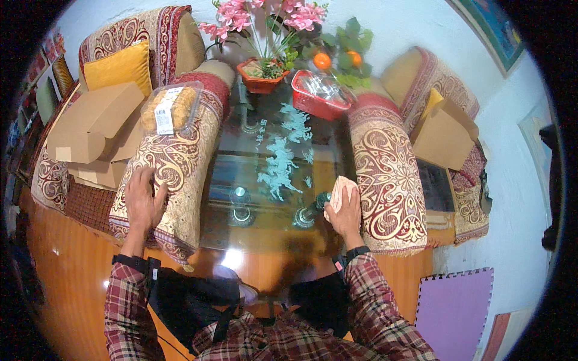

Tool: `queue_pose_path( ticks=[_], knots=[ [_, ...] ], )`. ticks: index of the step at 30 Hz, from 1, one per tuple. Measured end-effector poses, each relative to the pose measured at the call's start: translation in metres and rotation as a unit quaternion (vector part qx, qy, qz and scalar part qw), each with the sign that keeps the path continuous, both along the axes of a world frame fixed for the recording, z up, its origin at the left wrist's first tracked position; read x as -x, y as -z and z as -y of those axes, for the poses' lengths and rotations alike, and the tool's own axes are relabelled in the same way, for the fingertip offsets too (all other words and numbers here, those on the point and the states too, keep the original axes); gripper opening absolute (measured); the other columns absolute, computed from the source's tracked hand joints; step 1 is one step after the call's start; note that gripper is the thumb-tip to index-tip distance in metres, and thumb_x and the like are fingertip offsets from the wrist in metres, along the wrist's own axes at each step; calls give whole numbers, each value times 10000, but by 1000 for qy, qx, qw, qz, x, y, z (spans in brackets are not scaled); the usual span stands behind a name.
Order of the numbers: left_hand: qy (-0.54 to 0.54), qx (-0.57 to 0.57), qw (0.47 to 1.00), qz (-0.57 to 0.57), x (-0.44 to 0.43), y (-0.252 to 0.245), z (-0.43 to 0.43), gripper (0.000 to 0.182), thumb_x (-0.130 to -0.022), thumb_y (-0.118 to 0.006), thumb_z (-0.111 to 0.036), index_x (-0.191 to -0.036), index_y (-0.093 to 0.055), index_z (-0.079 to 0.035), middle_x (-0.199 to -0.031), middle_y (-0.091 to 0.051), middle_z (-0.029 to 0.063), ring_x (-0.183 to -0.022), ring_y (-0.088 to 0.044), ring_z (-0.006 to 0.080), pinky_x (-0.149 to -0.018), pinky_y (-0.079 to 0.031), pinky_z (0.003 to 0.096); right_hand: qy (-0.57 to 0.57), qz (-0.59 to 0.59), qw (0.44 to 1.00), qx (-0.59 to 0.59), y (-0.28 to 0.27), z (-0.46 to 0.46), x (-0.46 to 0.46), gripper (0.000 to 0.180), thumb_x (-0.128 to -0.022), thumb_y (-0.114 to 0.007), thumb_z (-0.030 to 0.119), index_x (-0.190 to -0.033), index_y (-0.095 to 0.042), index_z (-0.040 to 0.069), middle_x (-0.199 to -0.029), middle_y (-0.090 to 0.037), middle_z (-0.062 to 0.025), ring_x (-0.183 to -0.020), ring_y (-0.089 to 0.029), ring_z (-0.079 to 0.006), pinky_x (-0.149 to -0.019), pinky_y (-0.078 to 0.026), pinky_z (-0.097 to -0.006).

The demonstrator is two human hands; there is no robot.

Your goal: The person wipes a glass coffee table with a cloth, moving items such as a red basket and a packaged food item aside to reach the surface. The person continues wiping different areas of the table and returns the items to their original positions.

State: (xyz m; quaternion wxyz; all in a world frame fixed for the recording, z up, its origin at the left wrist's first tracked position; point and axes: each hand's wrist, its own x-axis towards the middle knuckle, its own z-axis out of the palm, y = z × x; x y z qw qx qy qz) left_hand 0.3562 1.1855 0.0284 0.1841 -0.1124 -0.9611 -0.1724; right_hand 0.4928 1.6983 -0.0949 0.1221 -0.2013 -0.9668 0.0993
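Note:
My right hand point(347, 212) grips a folded pale pink cloth point(338, 194) at the right edge of a glass-topped table point(235, 176). The cloth lies close to the right sofa arm. Teal horse figures point(277, 167) decorate the glass. On the left, my left hand point(143, 196) rests with spread fingers on the patterned cover of a sofa arm point(176, 162), holding nothing. Farther up that arm stands a clear plastic box of baked goods point(170, 108) with a white label bearing writing.
A red basket point(320, 97) holding wrapped items and a potted plant with pink flowers point(262, 74) stand at the table's far end. Cardboard boxes point(90, 122) occupy the left sofa; another cardboard box point(442, 135) sits on the right seat. A purple foam mat point(454, 311) is at lower right.

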Motion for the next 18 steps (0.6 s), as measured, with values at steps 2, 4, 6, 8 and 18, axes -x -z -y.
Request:
queue_pose_path(
  ticks=[2,4,6,8,18],
  knots=[
    [2,-5,1000,9,0,-1,0,478,-876,-681,-271,-1272,-560,-33,-1332,-557,172,-1255,-507,375,-1084,-361,472,16,30,999,2,0,-10,27,845,-919,-612,511,-1586,-309,90,-1630,-216,-264,-1506,-224,-427,-1218,-244,-492],
    [0,2,1000,5,-1,-2,-1,480,-876,-680,-262,-1276,-556,-27,-1330,-556,174,-1255,-507,377,-1085,-360,473,27,33,999,6,2,-17,50,805,-936,-580,485,-1585,-316,91,-1631,-217,-260,-1507,-221,-426,-1217,-243,-501],
    [-2,7,1000,-4,-2,-4,-3,479,-868,-679,-243,-1272,-560,-16,-1337,-552,179,-1255,-507,381,-1084,-362,474,42,44,998,15,4,-24,71,772,-951,-548,469,-1583,-323,88,-1631,-219,-258,-1506,-222,-425,-1215,-243,-510],
    [-5,10,1000,1,-2,-5,-3,478,-862,-681,-240,-1266,-567,-14,-1346,-549,183,-1257,-507,384,-1085,-365,474,21,22,999,12,7,-31,89,751,-959,-523,465,-1580,-331,87,-1631,-223,-255,-1506,-223,-422,-1214,-239,-516],
    [2,27,1000,6,-2,-5,-4,509,-867,-680,-230,-1307,-546,-12,-1393,-516,204,-1275,-484,408,-1097,-361,497,19,52,998,31,4,-77,204,745,-953,-514,437,-1588,-326,95,-1654,-189,-245,-1533,-171,-404,-1242,-210,-468]
  ],
)
